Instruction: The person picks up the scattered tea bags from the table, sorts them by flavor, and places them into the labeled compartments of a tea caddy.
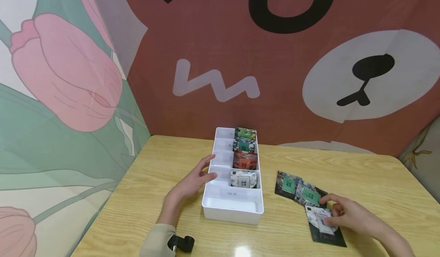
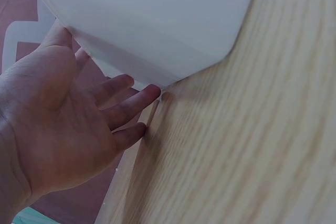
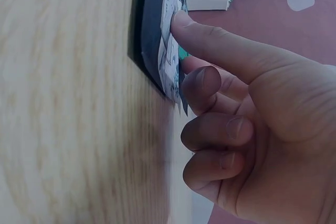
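Note:
A long white divided box (image 1: 232, 217) stands on the table. Along its left side, my left hand (image 1: 190, 184) rests with fingers spread, thumb near the rim; the left wrist view shows the fingers (image 2: 131, 107) against its outer wall. To the right lie several flat packets. My right hand (image 1: 354, 215) touches them: its thumb (image 3: 210, 38) lies on a white-and-black packet (image 1: 324, 228), while the index finger reaches a green-labelled packet (image 1: 307, 194). Thumb and index stay apart, and the other fingers curl inward without anything in them. Another green-labelled packet (image 1: 287, 184) lies farther left.
Inside the box, compartments hold a green packet (image 1: 245, 133), a teal-labelled one (image 1: 244, 145), a red one (image 1: 245, 160) and a white one (image 1: 243, 179). The nearest compartment (image 1: 233, 204) has a faint label. Printed cloth (image 1: 213, 39) hangs behind the wooden table (image 1: 137, 196).

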A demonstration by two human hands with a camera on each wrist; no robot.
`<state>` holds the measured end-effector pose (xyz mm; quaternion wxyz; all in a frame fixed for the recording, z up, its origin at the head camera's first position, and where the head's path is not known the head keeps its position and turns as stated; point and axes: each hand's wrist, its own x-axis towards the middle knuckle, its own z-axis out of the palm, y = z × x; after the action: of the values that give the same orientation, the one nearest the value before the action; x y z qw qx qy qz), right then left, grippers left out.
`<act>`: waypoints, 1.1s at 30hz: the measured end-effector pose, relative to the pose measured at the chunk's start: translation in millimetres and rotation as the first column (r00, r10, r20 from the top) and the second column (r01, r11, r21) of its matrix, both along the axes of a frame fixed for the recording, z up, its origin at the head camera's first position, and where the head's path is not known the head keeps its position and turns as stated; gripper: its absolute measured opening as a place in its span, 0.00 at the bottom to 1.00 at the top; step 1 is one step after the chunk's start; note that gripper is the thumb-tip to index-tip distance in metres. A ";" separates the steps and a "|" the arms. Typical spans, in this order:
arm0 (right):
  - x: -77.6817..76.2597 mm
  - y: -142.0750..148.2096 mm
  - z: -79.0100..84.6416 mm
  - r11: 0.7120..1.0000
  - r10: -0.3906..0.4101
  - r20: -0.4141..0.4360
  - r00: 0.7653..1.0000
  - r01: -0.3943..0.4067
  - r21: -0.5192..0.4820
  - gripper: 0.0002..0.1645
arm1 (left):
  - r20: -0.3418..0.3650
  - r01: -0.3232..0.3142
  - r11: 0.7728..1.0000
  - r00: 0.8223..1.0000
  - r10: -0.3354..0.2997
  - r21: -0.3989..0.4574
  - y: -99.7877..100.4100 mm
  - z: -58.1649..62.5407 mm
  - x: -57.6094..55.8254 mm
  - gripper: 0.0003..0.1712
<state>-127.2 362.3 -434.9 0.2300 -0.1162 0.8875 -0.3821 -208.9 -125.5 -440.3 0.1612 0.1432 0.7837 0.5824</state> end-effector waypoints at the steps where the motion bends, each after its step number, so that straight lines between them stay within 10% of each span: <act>1: 0.0 0.2 -0.1 1.000 0.009 0.000 1.000 -0.009 -0.010 0.33 | 0.002 0.001 1.000 1.000 -0.001 0.004 0.0 0.1 0.0 0.37; 12: 2.6 -1.9 -3.4 0.999 0.030 -0.077 0.997 -0.032 -0.021 0.18 | 0.004 -0.003 1.000 1.000 0.003 0.002 0.0 -0.5 0.5 0.37; 33: 9.8 -32.1 16.4 0.970 -0.119 -0.251 0.961 0.166 0.177 0.11 | -0.017 0.002 1.000 1.000 -0.002 -0.011 -0.8 1.0 -0.3 0.37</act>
<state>-117.4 330.1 -418.5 0.1039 -0.0735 0.9479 -0.2919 -209.3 -126.4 -439.3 0.1559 0.1480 0.7881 0.5768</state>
